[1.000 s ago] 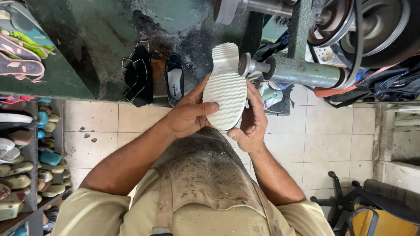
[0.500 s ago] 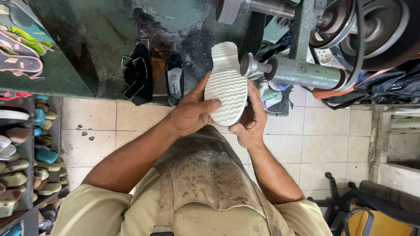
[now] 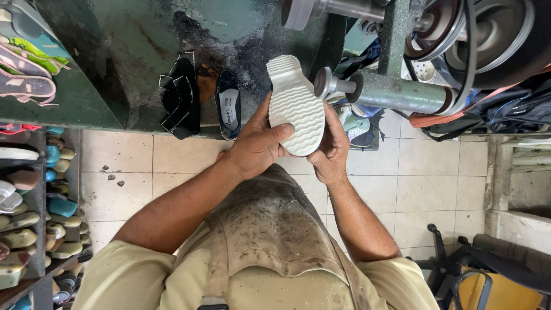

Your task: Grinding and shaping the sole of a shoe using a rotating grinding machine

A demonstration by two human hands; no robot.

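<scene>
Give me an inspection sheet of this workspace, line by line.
Surface: green bench, stained dark.
Job's things: white ridged shoe sole, held up beside the machine spindle.
Clutter: black strap pieces, dark blue shoe on the bench.
Hands: left hand and right hand both grip the sole.
Cables: drive belt on the pulley.
Surroundings: shelves of shoes, tiled floor.

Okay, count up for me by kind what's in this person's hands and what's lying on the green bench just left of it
White ridged shoe sole, held by left hand and right hand: 1
Dark blue shoe on the green bench: 1
Black strappy sandals: 1 pile, number unclear
Total: 3
</scene>
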